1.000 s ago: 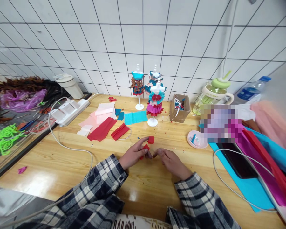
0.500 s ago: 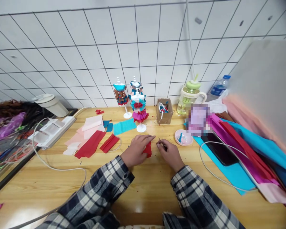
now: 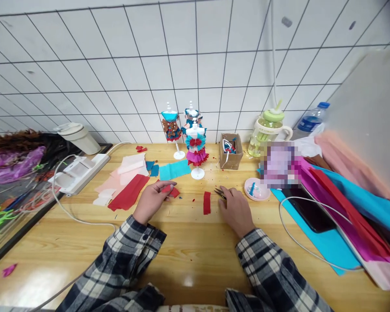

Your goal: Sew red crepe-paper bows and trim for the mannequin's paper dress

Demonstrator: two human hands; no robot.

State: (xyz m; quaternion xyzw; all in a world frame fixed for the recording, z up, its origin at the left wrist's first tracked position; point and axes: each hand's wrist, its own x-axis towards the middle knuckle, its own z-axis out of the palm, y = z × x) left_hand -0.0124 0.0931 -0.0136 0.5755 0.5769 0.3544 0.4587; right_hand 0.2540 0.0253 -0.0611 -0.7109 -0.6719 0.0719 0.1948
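Observation:
My left hand point(image 3: 152, 200) is at the left, its thumb and fingers closed on a small piece of red crepe paper point(image 3: 173, 191). Part of that paper is hidden behind the fingers. Between my hands a narrow red paper strip point(image 3: 207, 203) lies flat on the wooden table. Just right of it my right hand point(image 3: 237, 211) rests low over the tabletop, holding slim dark tweezers point(image 3: 221, 193) with their two points apart and facing left. Farther back stands a small white dress form point(image 3: 196, 143) in a turquoise, red and magenta paper dress, with two more dressed forms behind it.
A larger red paper piece point(image 3: 129, 193), pale pink sheets point(image 3: 120, 173) and a turquoise strip point(image 3: 174, 170) lie at the left. A cardboard box point(image 3: 230, 160), a pink dish point(image 3: 257, 195), a cup point(image 3: 267, 134) and a phone point(image 3: 308, 210) stand or lie rightward. A white cable point(image 3: 84, 223) crosses the left.
My left hand has moved left, off the small red strip, and onto another red paper piece. The strip now lies uncovered. My right hand keeps the tweezers, turned lower. The view has shifted slightly.

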